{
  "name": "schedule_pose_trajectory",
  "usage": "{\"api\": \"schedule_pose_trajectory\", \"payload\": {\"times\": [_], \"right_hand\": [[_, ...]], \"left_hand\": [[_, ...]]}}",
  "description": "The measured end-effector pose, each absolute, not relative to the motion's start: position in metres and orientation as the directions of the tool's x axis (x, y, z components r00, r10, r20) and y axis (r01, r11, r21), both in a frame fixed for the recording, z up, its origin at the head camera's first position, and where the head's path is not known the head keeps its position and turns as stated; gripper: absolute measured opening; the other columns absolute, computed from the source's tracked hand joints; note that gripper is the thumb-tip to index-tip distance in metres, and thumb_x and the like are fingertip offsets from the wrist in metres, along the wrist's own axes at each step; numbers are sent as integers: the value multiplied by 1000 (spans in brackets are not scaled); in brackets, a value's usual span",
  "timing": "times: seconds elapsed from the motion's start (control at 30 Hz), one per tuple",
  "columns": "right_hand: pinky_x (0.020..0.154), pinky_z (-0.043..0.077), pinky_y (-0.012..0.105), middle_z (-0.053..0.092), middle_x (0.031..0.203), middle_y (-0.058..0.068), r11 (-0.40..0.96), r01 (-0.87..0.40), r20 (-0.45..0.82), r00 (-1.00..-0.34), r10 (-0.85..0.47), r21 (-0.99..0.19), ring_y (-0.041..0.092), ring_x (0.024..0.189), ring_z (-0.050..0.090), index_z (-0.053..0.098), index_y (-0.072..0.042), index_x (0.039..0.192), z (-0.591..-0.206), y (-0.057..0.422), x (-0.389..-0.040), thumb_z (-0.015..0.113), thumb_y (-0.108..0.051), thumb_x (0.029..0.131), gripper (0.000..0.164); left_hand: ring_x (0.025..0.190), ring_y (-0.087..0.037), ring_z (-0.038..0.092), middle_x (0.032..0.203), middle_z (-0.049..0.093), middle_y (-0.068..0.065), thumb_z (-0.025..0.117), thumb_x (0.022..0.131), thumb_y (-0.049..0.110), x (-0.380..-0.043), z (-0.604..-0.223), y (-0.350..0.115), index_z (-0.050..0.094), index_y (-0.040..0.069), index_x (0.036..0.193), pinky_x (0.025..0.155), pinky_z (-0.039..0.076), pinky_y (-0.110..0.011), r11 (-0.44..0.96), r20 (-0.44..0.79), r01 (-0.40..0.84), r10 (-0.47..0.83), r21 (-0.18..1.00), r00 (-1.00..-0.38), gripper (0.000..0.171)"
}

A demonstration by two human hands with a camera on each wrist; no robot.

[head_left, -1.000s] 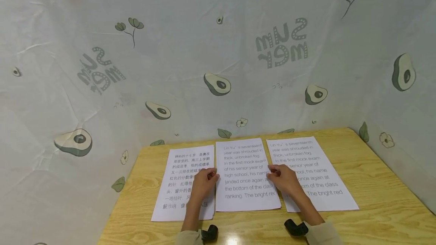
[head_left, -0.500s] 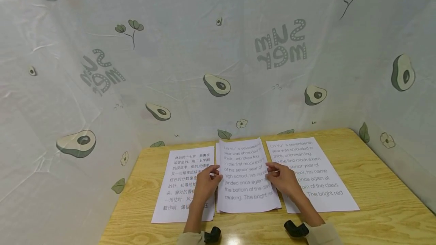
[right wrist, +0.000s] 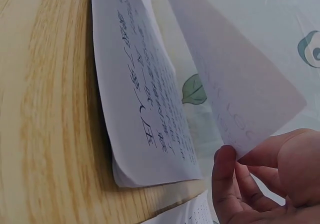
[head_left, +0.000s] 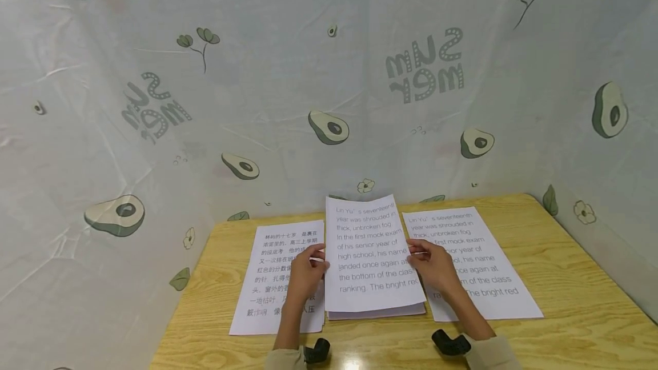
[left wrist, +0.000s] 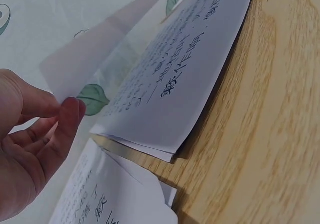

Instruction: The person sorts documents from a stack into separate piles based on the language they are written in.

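A white sheet of paper (head_left: 366, 253) printed with English text is raised over the middle paper stack (head_left: 377, 314). My left hand (head_left: 307, 273) pinches its left edge between thumb and fingers; my right hand (head_left: 436, 267) pinches the right edge the same way. In the left wrist view the sheet (left wrist: 95, 51) stands tilted, well above the stack (left wrist: 195, 84), whose top page bears Chinese characters. The right wrist view shows the sheet's pale underside (right wrist: 245, 79) and that stack's curled corner.
To the left lies a paper stack (head_left: 249, 301) with Chinese text, partly under my left forearm. On the right, another paper stack (head_left: 498, 298) with English text is partly covered by my right hand. The wooden table (head_left: 576, 278) meets an avocado-patterned curtain (head_left: 277, 101) at the back.
Both hands have lifted the English sheet off the middle stack. It bowed at first, then rose flatter and farther back, and the stack's near edge now shows beneath it.
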State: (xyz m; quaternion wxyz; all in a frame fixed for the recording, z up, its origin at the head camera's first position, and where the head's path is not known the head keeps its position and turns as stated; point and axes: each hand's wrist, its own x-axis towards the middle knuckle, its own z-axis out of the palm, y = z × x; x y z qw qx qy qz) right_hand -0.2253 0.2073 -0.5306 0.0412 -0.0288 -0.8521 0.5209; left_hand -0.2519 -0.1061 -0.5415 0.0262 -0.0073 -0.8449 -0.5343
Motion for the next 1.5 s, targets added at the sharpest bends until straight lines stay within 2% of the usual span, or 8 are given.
{"api": "schedule_pose_trajectory", "payload": {"times": [0.77,1.07,1.27,1.5], "right_hand": [[81,53,16,72,126,21,458,15,31,-995,93,-889,29,111,74,66,1,142,-536,210,-226,71,-6,99,43],[81,53,16,71,126,22,462,21,25,-995,92,-887,30,111,73,65,2,143,-535,212,-227,71,-5,100,44],[83,54,17,71,127,23,480,-8,50,-996,77,-877,34,114,73,64,2,144,-533,221,-229,70,-7,101,45],[84,52,16,71,128,23,522,22,39,-994,105,-853,36,116,72,63,2,145,-535,243,-226,70,-9,101,46]], "left_hand": [[85,-14,69,111,72,-9,75,93,-1,-252,-545,-103,71,7,137,67,62,-26,390,43,31,-22,920,-999,45],[88,-15,68,111,73,-9,75,92,0,-252,-549,-101,72,7,135,67,60,-25,403,79,70,-7,912,-997,44],[84,-15,69,110,72,-10,73,93,-2,-254,-550,-92,72,6,136,63,62,-27,365,63,55,-9,929,-998,44],[85,-13,71,109,72,-9,74,92,-2,-252,-552,-70,72,5,135,65,63,-27,327,51,54,17,943,-999,44]]}}
